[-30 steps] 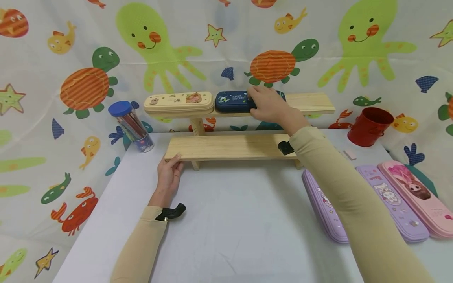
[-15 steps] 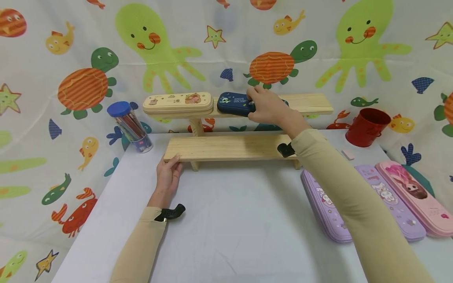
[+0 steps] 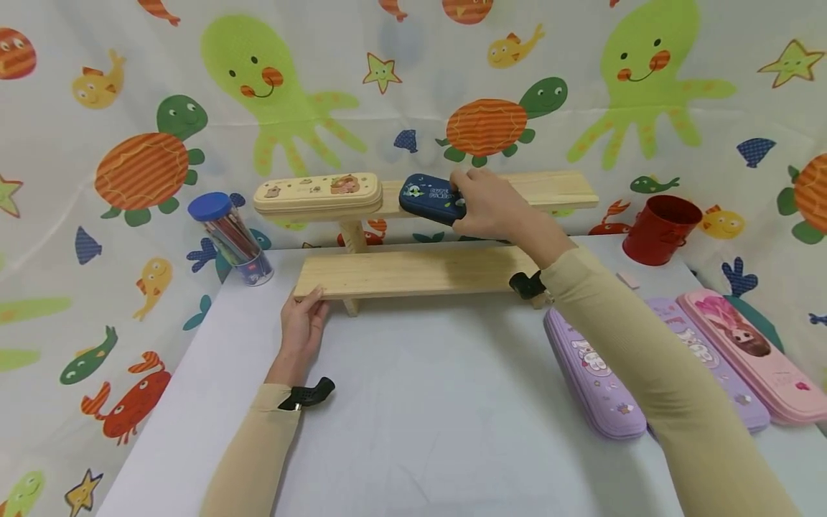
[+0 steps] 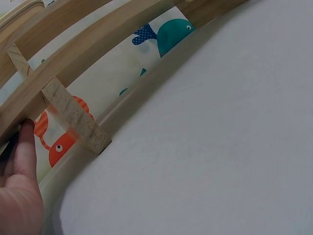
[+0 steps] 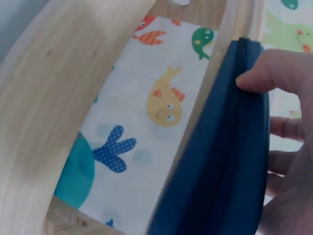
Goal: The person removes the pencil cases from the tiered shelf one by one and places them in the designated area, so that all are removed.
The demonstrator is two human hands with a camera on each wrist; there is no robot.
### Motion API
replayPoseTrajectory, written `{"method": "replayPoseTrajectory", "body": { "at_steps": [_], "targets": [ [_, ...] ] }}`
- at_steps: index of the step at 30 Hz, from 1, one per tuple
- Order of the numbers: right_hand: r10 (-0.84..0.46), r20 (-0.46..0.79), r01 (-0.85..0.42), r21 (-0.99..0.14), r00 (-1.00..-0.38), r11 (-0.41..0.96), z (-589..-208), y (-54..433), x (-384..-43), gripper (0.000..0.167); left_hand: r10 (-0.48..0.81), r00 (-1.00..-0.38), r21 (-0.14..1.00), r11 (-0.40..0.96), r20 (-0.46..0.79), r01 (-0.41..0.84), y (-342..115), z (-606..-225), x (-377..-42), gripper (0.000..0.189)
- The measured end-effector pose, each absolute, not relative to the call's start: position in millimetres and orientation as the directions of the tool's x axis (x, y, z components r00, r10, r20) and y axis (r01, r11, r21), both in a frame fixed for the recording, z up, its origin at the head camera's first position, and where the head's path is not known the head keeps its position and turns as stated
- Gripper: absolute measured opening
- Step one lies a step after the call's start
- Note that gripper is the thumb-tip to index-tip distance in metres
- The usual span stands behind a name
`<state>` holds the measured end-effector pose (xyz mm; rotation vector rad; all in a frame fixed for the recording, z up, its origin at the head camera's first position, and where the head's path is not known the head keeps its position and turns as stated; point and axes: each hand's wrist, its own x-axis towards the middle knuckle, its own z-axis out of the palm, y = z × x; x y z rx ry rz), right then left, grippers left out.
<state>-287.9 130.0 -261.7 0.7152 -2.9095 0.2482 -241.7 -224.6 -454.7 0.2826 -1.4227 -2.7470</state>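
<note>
My right hand (image 3: 492, 205) grips a navy pencil case (image 3: 425, 199) by its right part, thumb in front, over the upper board of a wooden shelf (image 3: 413, 271). The case's left end points outward and its front edge overhangs the board. In the right wrist view the dark zipped side of the case (image 5: 220, 142) faces me, with the thumb pressed on it. A cream pencil case (image 3: 316, 194) lies on the upper board's left end. My left hand (image 3: 302, 327) holds the lower board's left front corner, thumb on top; the other fingers are partly hidden beneath it.
Two purple pencil cases (image 3: 597, 380) and a pink one (image 3: 752, 355) lie at the right, partly behind my right sleeve. A red bucket (image 3: 660, 233) stands back right, near a small pale block (image 3: 627, 280). A blue-lidded jar of pencils (image 3: 231, 240) stands at the left.
The navy case has come forward and turned at an angle on the upper board, its right end pulled toward me in my right hand. The left hand stays on the lower board.
</note>
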Motion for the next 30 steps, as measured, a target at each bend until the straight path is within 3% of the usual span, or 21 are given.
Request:
{"method": "replayPoseTrajectory", "body": {
  "at_steps": [11,30],
  "targets": [
    [-0.409,0.138,-0.430,-0.228,-0.902,0.873,-273,151,-257,0.065,-0.112,-0.984,0.819,-0.571,-0.142,-0.053,-226,-455,-244,0.070],
    [-0.327,0.129,-0.352,-0.356,-0.936,0.866,-313,175,-222,0.064,-0.095,-0.988,0.822,-0.567,-0.120,-0.045,-225,-457,-242,0.070]
  ]
}}
